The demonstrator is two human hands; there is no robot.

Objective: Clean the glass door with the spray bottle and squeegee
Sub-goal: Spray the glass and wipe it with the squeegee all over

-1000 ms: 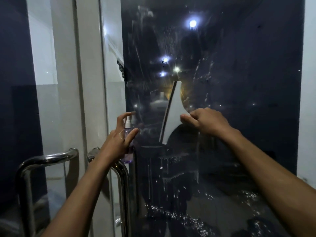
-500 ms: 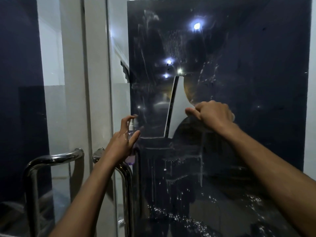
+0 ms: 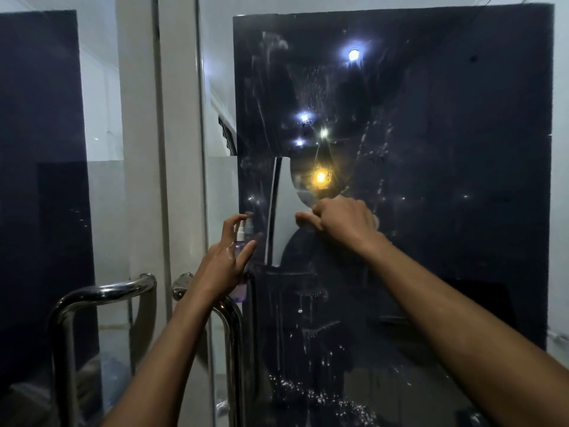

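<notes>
Gripping the white squeegee with the dark rubber blade by its handle, the right hand had its fingers clenched round the grip and held the blade upright against the dark, wet glass door, near its left edge. The left hand hung just beside it, its fingers wrapped round the small clear spray bottle with the white nozzle, forefinger raised over the top, above the curved steel door handle. Droplets and streaks showed above the blade and low on the pane, so by my reckoning the wiping was underway with plenty left. To do this stroke well, I'd have said: keep the whole rubber edge flat on the glass, press evenly, pull in one steady line and overlap the next pass. Tilting the blade risked leaving a streak. The bottle was best kept clear of the blade's path.
</notes>
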